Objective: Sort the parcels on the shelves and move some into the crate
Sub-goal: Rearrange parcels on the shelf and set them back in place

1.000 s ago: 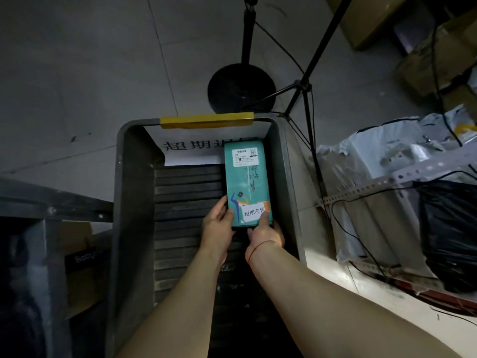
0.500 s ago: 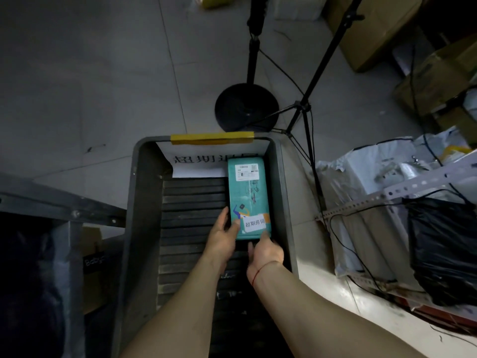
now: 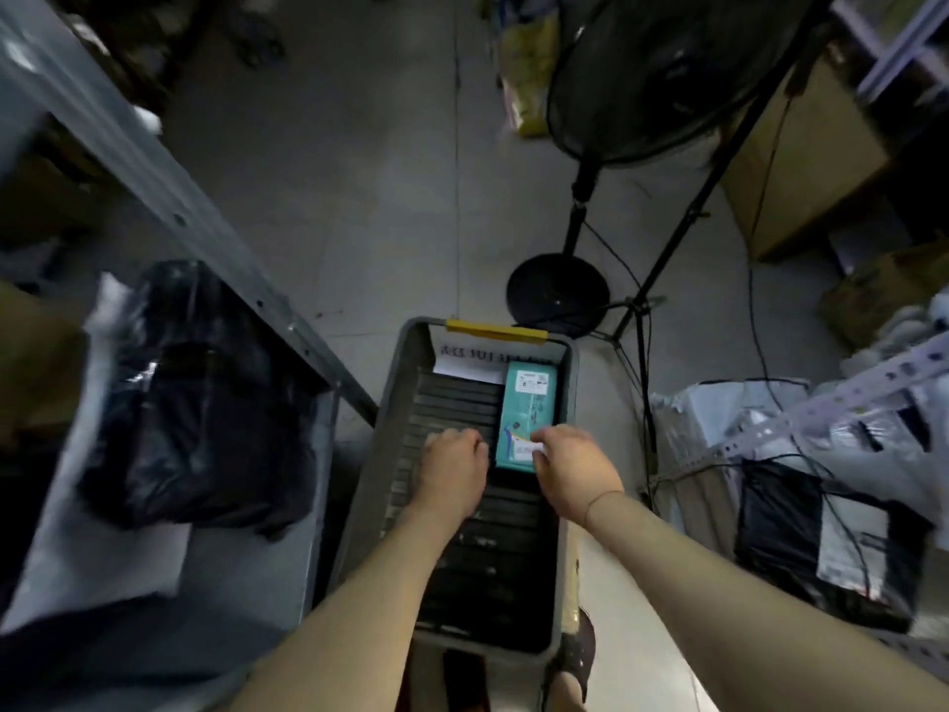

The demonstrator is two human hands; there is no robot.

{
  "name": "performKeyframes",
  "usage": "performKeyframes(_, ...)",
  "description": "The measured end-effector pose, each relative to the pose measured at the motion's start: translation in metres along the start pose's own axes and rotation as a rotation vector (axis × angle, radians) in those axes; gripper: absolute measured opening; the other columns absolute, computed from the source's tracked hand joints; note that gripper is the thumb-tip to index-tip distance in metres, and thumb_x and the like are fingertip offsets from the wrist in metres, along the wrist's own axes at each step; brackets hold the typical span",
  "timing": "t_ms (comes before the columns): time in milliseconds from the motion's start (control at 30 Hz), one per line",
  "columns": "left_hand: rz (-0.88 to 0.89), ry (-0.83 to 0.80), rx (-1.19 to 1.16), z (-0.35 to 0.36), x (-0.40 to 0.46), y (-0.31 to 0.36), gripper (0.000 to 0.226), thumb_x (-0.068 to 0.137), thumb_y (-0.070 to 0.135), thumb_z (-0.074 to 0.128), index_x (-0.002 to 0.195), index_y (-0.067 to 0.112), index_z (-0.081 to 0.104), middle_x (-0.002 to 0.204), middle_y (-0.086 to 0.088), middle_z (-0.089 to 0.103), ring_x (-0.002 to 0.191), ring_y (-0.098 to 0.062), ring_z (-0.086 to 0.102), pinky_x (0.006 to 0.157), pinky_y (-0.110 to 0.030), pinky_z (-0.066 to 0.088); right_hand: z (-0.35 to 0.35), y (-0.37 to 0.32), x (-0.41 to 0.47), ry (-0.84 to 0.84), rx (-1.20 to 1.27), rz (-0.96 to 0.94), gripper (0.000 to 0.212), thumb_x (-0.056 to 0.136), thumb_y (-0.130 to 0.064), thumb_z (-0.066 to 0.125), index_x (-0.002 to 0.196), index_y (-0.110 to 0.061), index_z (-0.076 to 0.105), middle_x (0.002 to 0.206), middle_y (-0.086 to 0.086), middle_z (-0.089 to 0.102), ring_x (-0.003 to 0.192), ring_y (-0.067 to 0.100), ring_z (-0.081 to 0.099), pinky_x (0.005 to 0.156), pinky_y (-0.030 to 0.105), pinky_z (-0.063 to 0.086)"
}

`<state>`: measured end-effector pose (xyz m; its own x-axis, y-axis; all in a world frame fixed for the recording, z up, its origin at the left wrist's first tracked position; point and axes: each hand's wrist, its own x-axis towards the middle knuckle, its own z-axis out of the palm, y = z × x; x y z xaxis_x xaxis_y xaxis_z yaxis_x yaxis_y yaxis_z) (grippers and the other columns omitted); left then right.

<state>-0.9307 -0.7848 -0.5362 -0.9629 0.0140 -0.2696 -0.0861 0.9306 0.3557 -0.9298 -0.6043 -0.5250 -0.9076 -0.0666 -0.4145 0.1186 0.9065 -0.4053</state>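
On a grey storeroom floor, the crate (image 3: 390, 454) holds the teal parcel (image 3: 526, 408) lengthwise along its far-right wall, right hand (image 3: 572, 467) fingertips touching its label, left hand (image 3: 454, 467) loosely curled, empty beside it.

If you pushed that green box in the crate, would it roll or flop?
Probably neither. The teal box lies flat on the crate's ribbed floor, so it should slide, maybe catching on the ribs. Its straight edges suggest it is stiff, likely cardboard.
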Motion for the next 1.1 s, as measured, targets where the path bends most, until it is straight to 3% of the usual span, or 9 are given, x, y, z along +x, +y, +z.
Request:
performKeyframes(100,0.132,-0.002,0.243,-0.046,-0.043,0.03,0.033,0.109,0.038,0.044,0.122,0.021,0.068,0.121,-0.005,0.068,0.117,-0.027,0.058,0.099,-0.042,0.052,-0.047,-0.007,-0.051,0.07,-0.173,-0.067,0.026,0.107,-0.032,0.049,0.124,-0.019,0.064,0.126,0.008,0.065,0.122,0.033,0.056,0.096,0.042,0.049)
performKeyframes(300,0.436,0.037,0.361,-0.083,-0.131,0.108,0.032,0.105,0.042,0.051,0.12,0.021,0.07,0.114,-0.006,0.071,0.106,-0.031,0.064,0.082,-0.042,0.054,-0.092,0.023,-0.19,0.166,-0.204,-0.019,0.032,0.105,-0.031,0.05,0.132,-0.02,0.062,0.128,0.01,0.064,0.123,0.035,0.054,0.098,0.045,0.049)
performKeyframes(433,0.735,-0.024,0.273,-0.061,-0.186,0.173,0.026,0.102,0.04,0.057,0.111,0.021,0.072,0.107,-0.007,0.071,0.101,-0.034,0.065,0.082,-0.044,0.055,-0.095,0.072,-0.299,0.276,-0.12,0.214,0.024,0.104,-0.033,0.049,0.116,-0.02,0.066,0.114,0.008,0.064,0.113,0.036,0.058,0.09,0.048,0.051)
performKeyframes(533,0.944,-0.088,0.221,-0.036,-0.233,0.229,0.021,0.099,0.037,0.061,0.1,0.02,0.074,0.097,-0.008,0.072,0.09,-0.037,0.065,0.075,-0.045,0.058,-0.098,0.108,-0.386,0.373,-0.068,0.423,0.028,0.101,-0.034,0.052,0.119,-0.019,0.067,0.115,0.008,0.067,0.113,0.036,0.059,0.092,0.049,0.052)
performKeyframes(633,1.129,-0.147,0.191,-0.013,-0.291,0.289,0.037,0.093,0.044,0.05,0.09,0.019,0.077,0.085,-0.006,0.072,0.079,-0.035,0.067,0.064,-0.044,0.06,-0.098,0.136,-0.475,0.471,-0.02,0.644,0.03,0.1,-0.038,0.049,0.116,-0.024,0.069,0.112,0.005,0.068,0.109,0.034,0.06,0.088,0.045,0.051)
performKeyframes(733,1.325,-0.19,0.157,-0.009,-0.352,0.35,0.024,0.098,0.038,0.06,0.1,0.022,0.078,0.096,-0.004,0.075,0.091,-0.033,0.068,0.076,-0.045,0.06,-0.098,0.156,-0.563,0.574,0.048,0.842,0.041,0.1,-0.045,0.035,0.118,-0.029,0.069,0.112,0.0,0.068,0.112,0.031,0.062,0.096,0.044,0.049)
performKeyframes(800,1.461,-0.212,0.138,-0.001,-0.389,0.391,0.024,0.1,0.04,0.061,0.108,0.023,0.077,0.105,-0.002,0.075,0.098,-0.032,0.067,0.084,-0.045,0.059,-0.1,0.167,-0.619,0.643,0.086,0.954,0.035,0.105,-0.04,0.047,0.128,-0.025,0.068,0.122,0.004,0.068,0.117,0.03,0.059,0.101,0.043,0.048)
performKeyframes(967,1.785,-0.174,0.035,0.025,-0.486,0.484,0.039,0.09,0.048,0.045,0.093,0.023,0.075,0.086,-0.003,0.072,0.075,-0.033,0.068,0.064,-0.044,0.063,-0.113,0.187,-0.74,0.813,0.08,1.222,0.037,0.106,-0.039,0.053,0.137,-0.022,0.064,0.131,0.005,0.066,0.122,0.029,0.057,0.106,0.041,0.047)
performKeyframes(1100,1.95,-0.244,-0.052,0.022,-0.573,0.55,0.043,0.092,0.05,0.042,0.103,0.025,0.075,0.095,0.0,0.074,0.084,-0.031,0.07,0.069,-0.042,0.062,-0.128,0.202,-0.828,0.922,0.122,1.422,0.038,0.103,-0.043,0.054,0.133,-0.022,0.065,0.129,0.005,0.067,0.123,0.028,0.059,0.108,0.04,0.046)
